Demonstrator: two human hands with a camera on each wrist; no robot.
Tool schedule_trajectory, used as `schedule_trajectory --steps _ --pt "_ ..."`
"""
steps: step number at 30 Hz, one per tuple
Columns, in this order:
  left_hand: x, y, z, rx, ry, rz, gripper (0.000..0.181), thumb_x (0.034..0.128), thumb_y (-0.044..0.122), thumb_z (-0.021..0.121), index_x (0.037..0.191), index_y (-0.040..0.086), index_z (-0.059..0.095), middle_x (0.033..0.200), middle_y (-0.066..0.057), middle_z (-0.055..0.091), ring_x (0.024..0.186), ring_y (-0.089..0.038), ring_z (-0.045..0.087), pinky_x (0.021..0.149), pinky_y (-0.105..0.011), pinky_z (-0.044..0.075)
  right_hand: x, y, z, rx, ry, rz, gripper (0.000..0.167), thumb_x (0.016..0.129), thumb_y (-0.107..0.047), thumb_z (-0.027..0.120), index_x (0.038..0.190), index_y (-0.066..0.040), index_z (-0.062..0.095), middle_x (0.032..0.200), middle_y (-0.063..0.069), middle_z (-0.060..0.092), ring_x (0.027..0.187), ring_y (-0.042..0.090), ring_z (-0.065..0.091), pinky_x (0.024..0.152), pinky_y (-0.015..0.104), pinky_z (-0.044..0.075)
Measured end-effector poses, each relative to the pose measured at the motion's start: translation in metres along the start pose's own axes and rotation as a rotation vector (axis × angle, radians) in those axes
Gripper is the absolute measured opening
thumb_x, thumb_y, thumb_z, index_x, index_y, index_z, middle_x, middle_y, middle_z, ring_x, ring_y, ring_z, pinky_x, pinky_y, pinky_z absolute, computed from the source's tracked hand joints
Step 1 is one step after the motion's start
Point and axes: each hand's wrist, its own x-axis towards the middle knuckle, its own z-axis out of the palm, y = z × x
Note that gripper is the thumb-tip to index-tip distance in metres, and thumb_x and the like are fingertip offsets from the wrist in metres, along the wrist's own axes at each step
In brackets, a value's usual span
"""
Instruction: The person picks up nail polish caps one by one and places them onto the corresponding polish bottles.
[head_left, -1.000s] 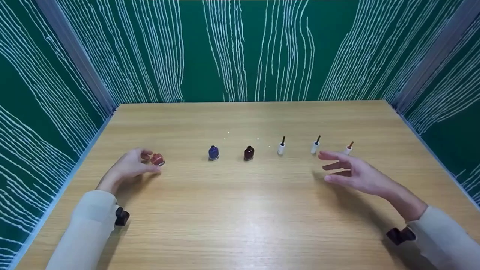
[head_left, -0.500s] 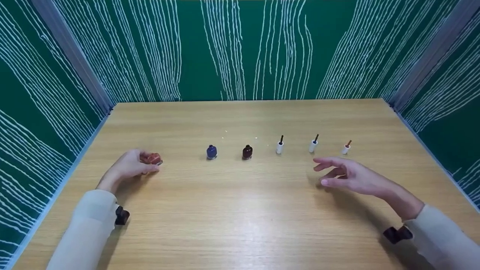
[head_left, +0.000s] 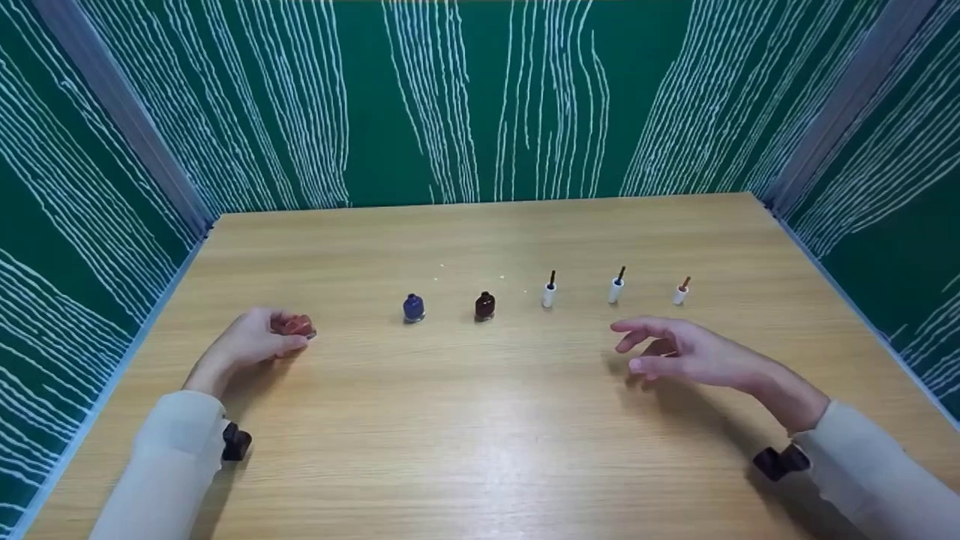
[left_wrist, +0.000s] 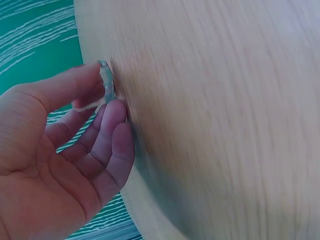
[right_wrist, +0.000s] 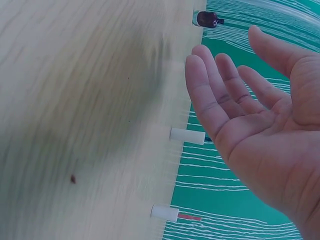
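Three green wall panels (head_left: 375,112) with wavy white lines enclose a table (head_left: 465,420) of smooth, pale wood grain. Two hands extend from pale sleeves. The left hand (head_left: 251,339), at the table's left side, pinches one small, rounded red bottle (head_left: 298,325) between thumb and fingers; only the left wrist view exposes its clear base edge, and bottle-to-table contact is difficult to confirm there. The right hand (head_left: 686,352) is spread, fingers apart and slightly bent, in front of the caps. Two further glossy bottles stand upright mid-table: a blue bottle (head_left: 413,308) and a dark maroon bottle (head_left: 485,306). Three cylindrical white caps (head_left: 616,291) stand brush-up to their right; the right wrist view includes two. Four white specks (head_left: 502,277) lie behind; a reddish-brown mark (right_wrist: 73,178) appears in the right wrist view only.
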Motion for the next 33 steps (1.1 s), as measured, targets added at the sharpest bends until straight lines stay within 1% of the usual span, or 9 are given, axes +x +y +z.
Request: schedule_trajectory --steps 3,8,12,17,20,23,25,30,33 --pt "0.000 -0.002 0.001 0.000 -0.002 0.006 0.054 0.0967 0.030 0.072 0.136 -0.002 0.053 0.123 -0.020 0.059 0.105 -0.031 0.054 0.084 -0.033 0.047 0.001 0.000 0.001 0.015 -0.013 0.007 0.061 0.099 -0.020 0.068 0.152 -0.007 0.041 0.134 0.023 0.056 0.106 0.039 0.066 0.088 0.034 0.057" --pt "0.000 0.001 0.002 0.004 0.003 0.003 0.055 0.0948 0.034 0.074 0.134 0.001 0.055 0.122 -0.019 0.060 0.102 -0.030 0.055 0.081 -0.032 0.049 -0.002 -0.001 0.002 0.014 -0.015 0.010 0.060 0.100 -0.018 0.067 0.152 -0.007 0.042 0.134 0.023 0.057 0.108 0.038 0.065 0.088 0.035 0.057" --pt "-0.001 0.003 0.004 0.015 0.009 0.002 0.052 0.0957 0.032 0.073 0.134 0.001 0.056 0.122 -0.019 0.060 0.101 -0.030 0.056 0.080 -0.032 0.050 -0.002 -0.003 0.001 0.015 -0.014 0.009 0.058 0.100 -0.018 0.066 0.152 -0.007 0.042 0.133 0.023 0.057 0.107 0.039 0.065 0.088 0.037 0.057" --pt "-0.003 0.005 0.008 0.018 0.005 0.008 0.049 0.0958 0.032 0.073 0.132 0.002 0.059 0.119 -0.017 0.061 0.100 -0.029 0.056 0.078 -0.031 0.050 -0.001 -0.003 0.001 0.020 -0.008 0.003 0.051 0.102 -0.018 0.062 0.148 -0.003 0.046 0.127 0.024 0.059 0.104 0.040 0.065 0.088 0.036 0.057" --pt "-0.005 0.007 0.012 0.022 -0.002 0.028 0.049 0.0955 0.032 0.073 0.132 0.001 0.060 0.119 -0.017 0.062 0.099 -0.029 0.056 0.078 -0.031 0.050 0.000 -0.003 0.001 0.015 -0.015 -0.002 0.046 0.103 -0.019 0.061 0.144 -0.001 0.049 0.125 0.024 0.060 0.103 0.040 0.065 0.087 0.035 0.057" --pt "-0.007 0.010 0.016 0.030 0.001 0.063 0.047 0.0947 0.030 0.074 0.129 0.000 0.062 0.117 -0.016 0.064 0.098 -0.028 0.057 0.078 -0.032 0.049 0.000 -0.002 0.001 0.013 -0.032 -0.006 0.044 0.104 -0.021 0.060 0.141 0.001 0.052 0.125 0.024 0.060 0.104 0.041 0.065 0.087 0.036 0.057" --pt "-0.008 0.013 0.019 0.034 0.000 0.106 0.044 0.0943 0.028 0.075 0.126 -0.001 0.064 0.115 -0.016 0.065 0.098 -0.028 0.057 0.078 -0.033 0.049 0.001 -0.002 0.001 0.018 -0.045 -0.006 0.043 0.105 -0.021 0.059 0.140 0.002 0.053 0.126 0.024 0.061 0.104 0.041 0.065 0.087 0.036 0.057" --pt "-0.010 0.019 0.027 0.063 0.003 0.218 0.035 0.0928 0.022 0.077 0.117 -0.002 0.069 0.109 -0.013 0.068 0.099 -0.026 0.062 0.084 -0.038 0.047 0.002 -0.001 0.001 0.042 -0.058 -0.016 0.041 0.105 -0.020 0.058 0.138 0.005 0.053 0.125 0.025 0.062 0.103 0.042 0.066 0.087 0.036 0.057" --pt "-0.012 0.025 0.033 0.058 -0.012 0.236 0.034 0.0919 0.020 0.077 0.117 -0.002 0.069 0.107 -0.011 0.068 0.096 -0.025 0.062 0.083 -0.038 0.047 0.001 0.000 0.000 0.040 -0.051 -0.011 0.041 0.105 -0.020 0.058 0.138 0.004 0.054 0.125 0.025 0.062 0.103 0.041 0.066 0.087 0.036 0.057"
